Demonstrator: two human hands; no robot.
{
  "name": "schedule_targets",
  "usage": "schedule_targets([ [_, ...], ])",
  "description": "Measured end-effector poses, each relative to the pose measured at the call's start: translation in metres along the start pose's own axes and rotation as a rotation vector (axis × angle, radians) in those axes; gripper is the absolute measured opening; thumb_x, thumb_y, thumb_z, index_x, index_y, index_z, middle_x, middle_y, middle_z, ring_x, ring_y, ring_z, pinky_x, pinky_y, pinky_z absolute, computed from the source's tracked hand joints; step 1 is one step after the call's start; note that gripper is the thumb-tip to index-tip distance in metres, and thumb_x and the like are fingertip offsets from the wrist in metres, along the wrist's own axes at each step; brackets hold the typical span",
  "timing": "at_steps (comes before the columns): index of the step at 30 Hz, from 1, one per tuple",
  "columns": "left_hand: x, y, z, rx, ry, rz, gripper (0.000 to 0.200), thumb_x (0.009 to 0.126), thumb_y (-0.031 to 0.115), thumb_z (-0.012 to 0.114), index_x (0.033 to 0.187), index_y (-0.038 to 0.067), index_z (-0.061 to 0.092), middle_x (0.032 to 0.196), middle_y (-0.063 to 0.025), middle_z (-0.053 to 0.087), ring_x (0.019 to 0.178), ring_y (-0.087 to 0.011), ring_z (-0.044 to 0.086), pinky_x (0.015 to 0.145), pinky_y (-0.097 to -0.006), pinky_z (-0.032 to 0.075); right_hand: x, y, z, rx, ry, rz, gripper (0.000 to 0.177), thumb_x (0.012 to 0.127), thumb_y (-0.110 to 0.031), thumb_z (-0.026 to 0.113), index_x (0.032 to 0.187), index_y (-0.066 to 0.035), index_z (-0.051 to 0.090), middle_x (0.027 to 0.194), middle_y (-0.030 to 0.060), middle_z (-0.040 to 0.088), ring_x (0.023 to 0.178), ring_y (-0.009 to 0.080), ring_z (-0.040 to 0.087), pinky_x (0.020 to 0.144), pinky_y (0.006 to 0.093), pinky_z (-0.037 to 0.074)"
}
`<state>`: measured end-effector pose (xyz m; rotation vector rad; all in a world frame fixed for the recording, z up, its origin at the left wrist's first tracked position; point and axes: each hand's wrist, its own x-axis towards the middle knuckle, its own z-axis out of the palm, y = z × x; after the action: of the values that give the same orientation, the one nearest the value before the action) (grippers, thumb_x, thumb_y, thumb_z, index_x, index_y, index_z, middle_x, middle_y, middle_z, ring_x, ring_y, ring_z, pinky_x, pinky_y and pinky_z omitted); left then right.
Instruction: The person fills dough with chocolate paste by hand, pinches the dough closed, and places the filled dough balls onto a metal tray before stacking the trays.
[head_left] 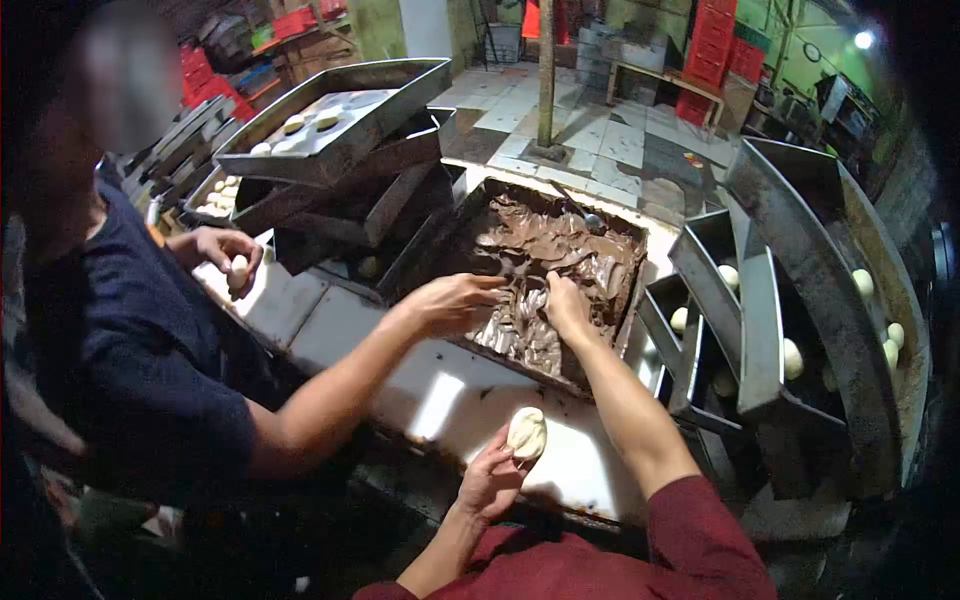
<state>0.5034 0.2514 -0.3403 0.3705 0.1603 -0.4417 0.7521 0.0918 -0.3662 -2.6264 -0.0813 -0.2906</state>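
In my left hand [490, 480] is a flattened round of pale dough [527, 434], gripped at its edge above the white worktop. My right hand [566, 306] reaches into a dark square tray [640, 262] spread with brown chocolate paste [570, 245]. Its fingers are curled together at the paste, and whatever lies between them is hidden. Just left of it, a co-worker's hand [455, 302] is over the same tray. That person's other hand [228, 250] holds a piece of dough [238, 272].
Stacked metal trays [335, 130] stand at the left, with dough rounds [327, 119] on top. More metal pans [800, 250] lean at the right, dough balls [862, 283] inside. A spoon-like utensil [592, 222] rests at the tray's far edge. Beyond are a post [546, 80] and red crates [708, 50].
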Motion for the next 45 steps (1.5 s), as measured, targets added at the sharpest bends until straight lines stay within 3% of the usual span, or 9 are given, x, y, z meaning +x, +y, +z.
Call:
schedule_targets([
  [9, 0.036, 0.037, -0.009, 0.124, 0.211, -0.094, 0.037, 0.089, 0.009, 0.037, 0.123, -0.005, 0.039, 0.121, -0.0187, 0.048, 0.112, -0.0281, 0.048, 0.099, -0.0407, 0.038, -0.027, -0.001, -0.056, -0.24, -0.443, -0.229, 0.025, 0.073, -0.004, 0.054, 0.097, -0.007, 0.06, 0.089, 0.016, 0.062, 0.085, 0.0328, 0.059, 0.07, 0.0416, 0.048],
  [15, 0.062, 0.013, -0.001, 0.078, 0.266, -0.005, 0.036, 0.092, 0.014, 0.034, 0.122, -0.004, 0.04, 0.121, -0.0191, 0.048, 0.112, -0.0277, 0.047, 0.099, -0.0403, 0.036, -0.146, -0.025, -0.13, 0.501, -0.076, -0.028, 0.016, 0.08, -0.013, 0.058, 0.09, -0.001, 0.06, 0.081, 0.0156, 0.062, 0.075, 0.0276, 0.061, 0.068, 0.0344, 0.047],
  [20, 0.034, 0.003, 0.037, 0.01, -0.089, -0.004, 0.041, 0.09, 0.017, 0.039, 0.124, -0.005, 0.039, 0.124, -0.0178, 0.047, 0.115, -0.0283, 0.044, 0.102, -0.0413, 0.031, -0.211, 0.002, -0.088, 0.83, 0.047, -0.071, 0.007, 0.076, 0.001, 0.059, 0.083, -0.001, 0.058, 0.083, 0.0107, 0.059, 0.077, 0.0212, 0.058, 0.067, 0.03, 0.046],
  [23, -0.014, -0.01, 0.037, -0.037, -0.011, 0.1, 0.047, 0.083, 0.012, 0.04, 0.125, -0.01, 0.036, 0.125, -0.0247, 0.043, 0.119, -0.0359, 0.041, 0.104, -0.0454, 0.028, -0.225, 0.042, -0.079, 0.755, 0.091, -0.202, 0.009, 0.077, 0.004, 0.057, 0.085, 0.0, 0.058, 0.083, 0.0112, 0.059, 0.077, 0.0216, 0.058, 0.067, 0.0296, 0.046],
  [26, -0.062, -0.021, 0.065, -0.089, -0.116, 0.227, 0.055, 0.074, 0.004, 0.041, 0.125, -0.013, 0.033, 0.124, -0.0292, 0.042, 0.119, -0.0378, 0.04, 0.106, -0.0477, 0.026, -0.236, 0.054, -0.078, 0.604, 0.201, 0.038, 0.02, 0.079, 0.002, 0.052, 0.098, 0.002, 0.058, 0.089, 0.0145, 0.059, 0.084, 0.0263, 0.058, 0.075, 0.0325, 0.046],
  [30, -0.1, -0.065, 0.064, 0.223, 0.084, 0.366, 0.057, 0.075, -0.005, 0.046, 0.13, -0.001, 0.034, 0.121, -0.0178, 0.048, 0.107, -0.0293, 0.053, 0.089, -0.0424, 0.047, -0.253, 0.061, -0.041, 0.433, 0.252, -0.058, 0.038, 0.081, 0.004, 0.045, 0.118, 0.002, 0.05, 0.114, 0.0213, 0.048, 0.108, 0.0327, 0.047, 0.095, 0.0376, 0.038],
  [33, -0.124, -0.101, 0.069, -0.088, -0.237, 0.312, 0.061, 0.08, 0.008, 0.054, 0.135, 0.009, 0.029, 0.117, -0.0144, 0.051, 0.103, -0.0272, 0.054, 0.086, -0.0404, 0.048, -0.293, 0.031, -0.097, 0.529, 0.258, -0.074, 0.035, 0.082, -0.002, 0.052, 0.117, -0.001, 0.052, 0.106, 0.0149, 0.055, 0.099, 0.0257, 0.054, 0.087, 0.032, 0.044],
  [41, -0.179, -0.196, 0.065, 0.162, -0.029, 0.081, 0.039, 0.08, 0.002, 0.045, 0.118, 0.004, 0.039, 0.101, -0.0134, 0.054, 0.088, -0.0234, 0.057, 0.076, -0.0344, 0.05, -0.389, -0.006, -0.238, 1.068, -0.97, 0.076, 0.036, 0.093, -0.031, 0.044, 0.094, 0.0, 0.063, 0.082, 0.0036, 0.056, 0.075, 0.0106, 0.05, 0.07, 0.0251, 0.042],
  [45, -0.196, -0.251, 0.071, 0.249, 0.244, 0.066, 0.032, 0.085, 0.003, 0.044, 0.116, 0.003, 0.039, 0.095, -0.0103, 0.054, 0.075, -0.0153, 0.058, 0.062, -0.0234, 0.052, -0.478, 0.033, -0.253, 0.475, -0.19, -0.592, 0.023, 0.079, -0.022, 0.063, 0.094, -0.005, 0.062, 0.09, 0.0123, 0.055, 0.086, 0.0264, 0.052, 0.076, 0.0355, 0.044],
])
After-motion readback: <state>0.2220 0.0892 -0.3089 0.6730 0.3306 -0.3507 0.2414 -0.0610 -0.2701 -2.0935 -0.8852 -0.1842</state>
